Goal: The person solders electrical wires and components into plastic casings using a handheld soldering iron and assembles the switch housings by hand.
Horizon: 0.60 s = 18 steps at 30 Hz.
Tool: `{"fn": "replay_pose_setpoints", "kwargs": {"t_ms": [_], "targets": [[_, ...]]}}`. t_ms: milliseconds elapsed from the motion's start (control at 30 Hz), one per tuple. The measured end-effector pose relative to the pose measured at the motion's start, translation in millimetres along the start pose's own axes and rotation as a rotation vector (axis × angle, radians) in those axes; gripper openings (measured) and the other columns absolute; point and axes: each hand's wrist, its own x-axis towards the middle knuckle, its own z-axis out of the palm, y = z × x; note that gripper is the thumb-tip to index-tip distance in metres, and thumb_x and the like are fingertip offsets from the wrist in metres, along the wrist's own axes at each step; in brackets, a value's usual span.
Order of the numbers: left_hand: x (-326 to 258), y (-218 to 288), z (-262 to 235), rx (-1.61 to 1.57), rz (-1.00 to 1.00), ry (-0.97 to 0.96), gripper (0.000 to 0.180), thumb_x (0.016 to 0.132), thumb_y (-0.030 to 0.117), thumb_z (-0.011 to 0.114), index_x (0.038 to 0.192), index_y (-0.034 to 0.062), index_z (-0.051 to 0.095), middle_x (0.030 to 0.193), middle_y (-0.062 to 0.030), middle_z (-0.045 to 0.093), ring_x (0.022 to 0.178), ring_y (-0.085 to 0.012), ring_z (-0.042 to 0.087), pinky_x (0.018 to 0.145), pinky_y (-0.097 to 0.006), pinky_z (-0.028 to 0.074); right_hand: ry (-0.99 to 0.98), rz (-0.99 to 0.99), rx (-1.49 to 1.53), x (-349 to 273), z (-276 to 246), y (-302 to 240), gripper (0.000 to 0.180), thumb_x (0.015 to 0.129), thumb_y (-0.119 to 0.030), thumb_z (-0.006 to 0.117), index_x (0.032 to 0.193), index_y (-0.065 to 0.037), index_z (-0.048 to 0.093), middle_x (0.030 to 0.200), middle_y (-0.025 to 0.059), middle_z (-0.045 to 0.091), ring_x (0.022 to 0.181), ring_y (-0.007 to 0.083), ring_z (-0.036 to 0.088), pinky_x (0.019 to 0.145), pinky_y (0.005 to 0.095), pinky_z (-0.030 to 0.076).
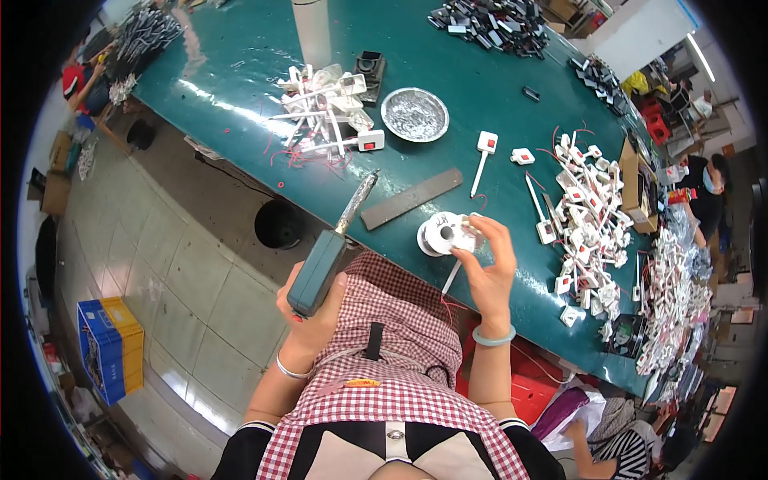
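My left hand (316,316) grips the teal handle of a soldering iron (330,252), whose metal tip points up toward the green table (480,88). My right hand (490,264) holds a small white plastic part (466,237) with a white stick hanging below it, just beside a white spool of solder wire (438,234) near the table's front edge. A dark grey flat bar (411,198) lies just beyond the iron's tip.
A round foil dish (414,114) sits mid-table, with a heap of white parts with red wires (328,104) to its left. More white parts (588,216) are piled at right. A black bin (280,224) stands on the tiled floor. A blue crate (112,348) is at left. Other people work nearby.
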Motion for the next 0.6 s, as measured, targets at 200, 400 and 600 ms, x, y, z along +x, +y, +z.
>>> {"fn": "replay_pose_setpoints", "kwargs": {"t_ms": [200, 400, 600], "targets": [[1, -9, -12, -0.078, -0.134, 0.143, 0.014, 0.079, -0.001, 0.075, 0.09, -0.0041, 0.067, 0.08, -0.0047, 0.065, 0.066, -0.011, 0.057, 0.06, -0.027, 0.046, 0.103, -0.087, -0.006, 37, -29, -55, 0.047, 0.069, 0.003, 0.078, 0.114, 0.001, 0.065, 0.115, 0.0142, 0.062, 0.103, 0.0239, 0.063, 0.084, 0.0317, 0.053], [12, -12, -19, -0.241, -0.272, 0.395, 0.029, 0.083, 0.0, 0.074, 0.111, -0.0015, 0.066, 0.084, -0.0009, 0.067, 0.065, -0.0072, 0.056, 0.059, -0.022, 0.047, -0.027, -0.301, 0.107, 134, 45, -87, 0.044, 0.072, -0.008, 0.08, 0.113, -0.001, 0.066, 0.11, 0.0142, 0.062, 0.091, 0.0207, 0.063, 0.075, 0.0311, 0.053], [14, -9, -35, -0.154, -0.236, 0.449, 0.027, 0.089, -0.002, 0.066, 0.115, -0.0031, 0.063, 0.087, -0.0038, 0.063, 0.061, -0.0066, 0.047, 0.055, -0.021, 0.039, -0.021, -0.409, 0.001, 206, 174, -38, 0.048, 0.071, -0.014, 0.082, 0.115, -0.005, 0.065, 0.128, 0.0203, 0.053, 0.118, 0.0384, 0.05, 0.1, 0.0429, 0.045]]}}
